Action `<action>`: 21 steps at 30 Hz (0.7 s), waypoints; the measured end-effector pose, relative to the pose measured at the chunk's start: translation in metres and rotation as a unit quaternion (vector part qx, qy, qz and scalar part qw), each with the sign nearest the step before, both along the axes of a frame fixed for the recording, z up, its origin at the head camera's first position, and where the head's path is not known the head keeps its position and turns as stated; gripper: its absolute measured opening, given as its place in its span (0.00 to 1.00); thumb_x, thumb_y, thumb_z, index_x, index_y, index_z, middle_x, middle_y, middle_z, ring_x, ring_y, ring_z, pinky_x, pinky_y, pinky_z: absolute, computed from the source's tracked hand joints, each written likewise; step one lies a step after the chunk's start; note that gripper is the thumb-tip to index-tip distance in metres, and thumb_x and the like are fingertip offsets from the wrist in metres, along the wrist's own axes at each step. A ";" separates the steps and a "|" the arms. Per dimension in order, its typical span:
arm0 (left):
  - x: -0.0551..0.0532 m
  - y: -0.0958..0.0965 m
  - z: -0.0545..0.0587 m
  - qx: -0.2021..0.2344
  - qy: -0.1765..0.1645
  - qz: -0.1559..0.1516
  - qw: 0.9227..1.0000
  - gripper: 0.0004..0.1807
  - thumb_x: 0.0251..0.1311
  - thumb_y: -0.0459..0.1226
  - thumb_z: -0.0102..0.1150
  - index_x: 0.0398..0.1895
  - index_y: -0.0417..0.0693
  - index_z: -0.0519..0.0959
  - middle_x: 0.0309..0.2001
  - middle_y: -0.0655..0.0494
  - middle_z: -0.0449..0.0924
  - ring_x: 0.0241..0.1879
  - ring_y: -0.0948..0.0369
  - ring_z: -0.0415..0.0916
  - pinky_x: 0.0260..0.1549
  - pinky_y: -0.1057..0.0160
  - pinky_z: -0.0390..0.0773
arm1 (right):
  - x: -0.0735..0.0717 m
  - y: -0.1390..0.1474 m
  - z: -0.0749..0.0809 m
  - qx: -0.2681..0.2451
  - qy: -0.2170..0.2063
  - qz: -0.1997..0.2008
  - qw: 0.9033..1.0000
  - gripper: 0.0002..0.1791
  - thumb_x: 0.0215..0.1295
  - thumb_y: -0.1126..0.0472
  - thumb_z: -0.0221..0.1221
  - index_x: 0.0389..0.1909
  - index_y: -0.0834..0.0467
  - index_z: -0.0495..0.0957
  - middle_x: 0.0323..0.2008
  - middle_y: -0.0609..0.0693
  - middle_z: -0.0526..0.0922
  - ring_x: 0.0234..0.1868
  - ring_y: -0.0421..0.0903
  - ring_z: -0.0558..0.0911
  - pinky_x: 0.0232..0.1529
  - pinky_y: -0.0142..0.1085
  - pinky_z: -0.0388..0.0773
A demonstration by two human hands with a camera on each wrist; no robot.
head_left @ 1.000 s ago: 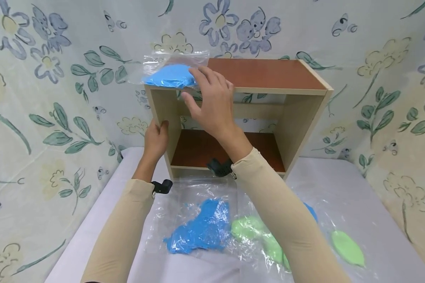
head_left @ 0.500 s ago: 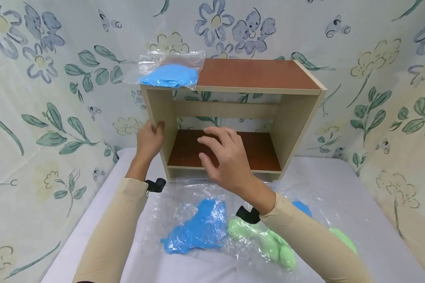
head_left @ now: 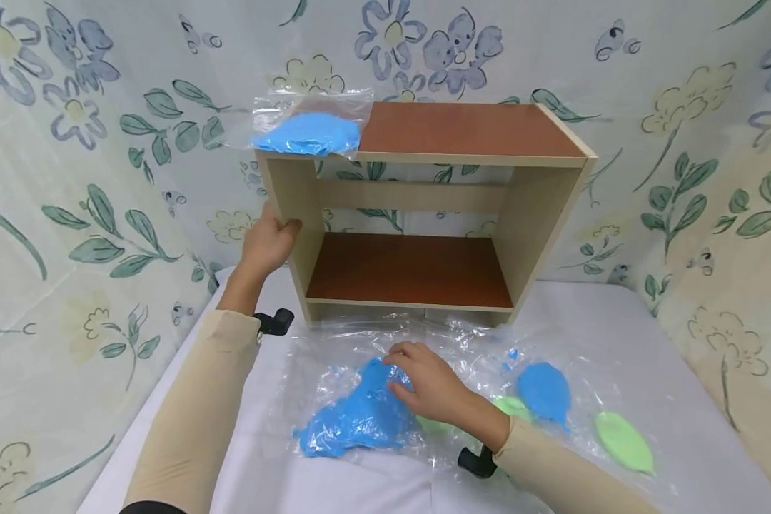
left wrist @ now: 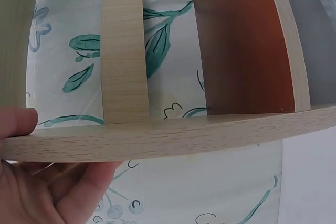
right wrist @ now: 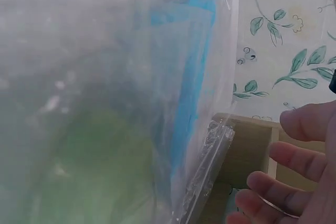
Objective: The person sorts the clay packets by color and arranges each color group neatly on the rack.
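Observation:
My left hand (head_left: 271, 241) grips the left side panel of a small wooden shelf (head_left: 472, 130), thumb inside and fingers outside. In the left wrist view the thumb and fingers of the left hand (left wrist: 58, 187) sit on either side of the panel's edge (left wrist: 157, 142). My right hand (head_left: 432, 382), holding nothing, hovers with loosely bent fingers over clear plastic bags in front of the shelf. Nearest it is a bag with a crumpled blue mass (head_left: 356, 421); green contents (head_left: 512, 407) show partly behind the wrist. Another clear bag with blue contents (head_left: 311, 134) lies on the shelf's top left.
To the right, a flat blue oval piece (head_left: 544, 391) and a green one (head_left: 625, 441) lie in clear plastic on the white cloth (head_left: 674, 400). Flower-patterned fabric (head_left: 694, 171) rises behind the shelf and at both sides.
The right hand has left the blue bag on the shelf top and come down towards the bags in front. The left hand stays on the side panel.

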State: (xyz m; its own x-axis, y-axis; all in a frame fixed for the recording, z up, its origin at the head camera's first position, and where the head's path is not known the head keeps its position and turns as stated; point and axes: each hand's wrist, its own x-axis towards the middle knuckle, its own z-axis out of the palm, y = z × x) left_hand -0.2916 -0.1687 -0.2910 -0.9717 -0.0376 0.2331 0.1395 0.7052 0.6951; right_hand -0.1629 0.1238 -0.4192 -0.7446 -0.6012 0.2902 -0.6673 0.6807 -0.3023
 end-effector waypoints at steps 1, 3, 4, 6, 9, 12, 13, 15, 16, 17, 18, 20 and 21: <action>0.000 0.000 0.000 0.005 0.000 -0.003 1.000 0.33 0.73 0.46 0.38 0.78 0.53 0.46 0.74 0.42 0.61 0.68 0.39 0.66 0.62 0.34 0.71 | 0.002 0.003 -0.004 0.006 -0.010 0.001 1.000 0.18 0.63 0.54 0.65 0.53 0.54 0.81 0.56 0.52 0.81 0.58 0.51 0.78 0.54 0.46 0.80; 0.000 -0.001 -0.001 0.011 0.000 -0.009 1.000 0.34 0.74 0.46 0.38 0.78 0.54 0.44 0.75 0.43 0.60 0.69 0.39 0.65 0.62 0.33 0.70 | 0.004 0.009 -0.007 0.016 -0.022 0.001 1.000 0.19 0.63 0.54 0.64 0.54 0.55 0.80 0.57 0.53 0.80 0.59 0.51 0.78 0.54 0.48 0.80; 0.000 -0.001 -0.001 0.015 -0.002 -0.012 1.000 0.34 0.74 0.46 0.38 0.79 0.54 0.43 0.75 0.43 0.59 0.70 0.39 0.64 0.62 0.33 0.69 | 0.005 0.013 -0.007 0.019 -0.028 -0.001 0.999 0.19 0.64 0.55 0.64 0.54 0.55 0.80 0.58 0.54 0.80 0.59 0.52 0.78 0.54 0.48 0.80; 0.000 -0.002 -0.003 0.020 -0.004 -0.019 1.000 0.34 0.74 0.45 0.38 0.78 0.55 0.42 0.76 0.44 0.57 0.71 0.39 0.63 0.63 0.32 0.68 | 0.006 0.023 -0.007 0.024 -0.036 -0.009 0.999 0.19 0.64 0.55 0.64 0.55 0.56 0.80 0.58 0.54 0.80 0.59 0.53 0.78 0.55 0.50 0.80; -0.001 -0.002 -0.004 0.027 -0.003 -0.032 0.999 0.33 0.74 0.44 0.38 0.78 0.54 0.43 0.75 0.44 0.57 0.71 0.39 0.62 0.64 0.32 0.67 | 0.007 0.043 -0.006 0.026 -0.041 -0.031 0.998 0.19 0.64 0.56 0.63 0.55 0.56 0.80 0.58 0.55 0.80 0.59 0.55 0.78 0.57 0.52 0.79; -0.002 -0.001 -0.004 0.030 0.009 -0.046 0.998 0.32 0.73 0.43 0.38 0.77 0.53 0.45 0.75 0.44 0.58 0.71 0.40 0.62 0.65 0.33 0.66 | 0.006 0.068 -0.007 0.018 -0.030 -0.058 0.998 0.18 0.64 0.58 0.63 0.54 0.57 0.80 0.56 0.55 0.82 0.58 0.56 0.79 0.56 0.53 0.79; -0.003 -0.001 -0.005 0.029 0.012 -0.048 0.998 0.32 0.73 0.43 0.39 0.77 0.53 0.46 0.74 0.44 0.58 0.71 0.40 0.62 0.65 0.33 0.66 | 0.006 0.078 -0.008 0.014 -0.025 -0.069 0.997 0.18 0.63 0.58 0.63 0.54 0.58 0.80 0.54 0.55 0.82 0.57 0.56 0.80 0.55 0.53 0.79; -0.004 -0.001 -0.004 0.028 0.014 -0.052 0.998 0.32 0.73 0.42 0.39 0.77 0.54 0.45 0.75 0.45 0.58 0.71 0.41 0.62 0.65 0.33 0.66 | 0.004 0.100 -0.009 0.006 -0.020 -0.096 0.995 0.19 0.62 0.59 0.64 0.54 0.60 0.80 0.52 0.56 0.83 0.54 0.57 0.81 0.52 0.53 0.80; -0.004 -0.002 -0.004 0.026 0.011 -0.051 0.998 0.32 0.73 0.42 0.39 0.77 0.54 0.45 0.75 0.45 0.57 0.71 0.41 0.62 0.65 0.32 0.66 | 0.003 0.111 -0.009 0.007 -0.024 -0.114 0.993 0.19 0.62 0.60 0.64 0.54 0.60 0.80 0.50 0.57 0.83 0.53 0.58 0.81 0.51 0.54 0.80; -0.003 -0.002 -0.004 0.025 0.008 -0.051 0.998 0.33 0.73 0.43 0.38 0.78 0.54 0.44 0.75 0.45 0.57 0.72 0.40 0.62 0.65 0.32 0.66 | 0.003 0.123 -0.009 0.008 -0.033 -0.135 0.990 0.20 0.62 0.60 0.64 0.54 0.61 0.79 0.50 0.58 0.83 0.52 0.59 0.81 0.50 0.54 0.80; -0.003 -0.002 -0.003 0.024 0.005 -0.051 0.998 0.33 0.73 0.43 0.38 0.78 0.55 0.43 0.75 0.45 0.56 0.72 0.40 0.61 0.65 0.32 0.65 | 0.003 0.134 -0.009 0.011 -0.047 -0.157 0.986 0.21 0.62 0.60 0.64 0.55 0.62 0.78 0.50 0.60 0.82 0.51 0.61 0.81 0.49 0.56 0.79; -0.003 -0.003 -0.002 0.022 -0.003 -0.050 0.998 0.34 0.73 0.43 0.38 0.78 0.55 0.41 0.76 0.45 0.55 0.72 0.40 0.61 0.66 0.32 0.65 | 0.002 0.154 -0.008 0.026 -0.082 -0.205 0.975 0.23 0.63 0.59 0.63 0.57 0.64 0.76 0.50 0.65 0.80 0.50 0.64 0.80 0.48 0.59 0.78; -0.003 -0.003 -0.001 0.021 -0.006 -0.049 0.999 0.35 0.73 0.44 0.38 0.79 0.55 0.40 0.76 0.45 0.55 0.72 0.40 0.60 0.66 0.32 0.65 | 0.002 0.163 -0.008 0.036 -0.100 -0.228 0.968 0.25 0.63 0.58 0.63 0.59 0.65 0.75 0.50 0.68 0.79 0.50 0.66 0.79 0.47 0.60 0.77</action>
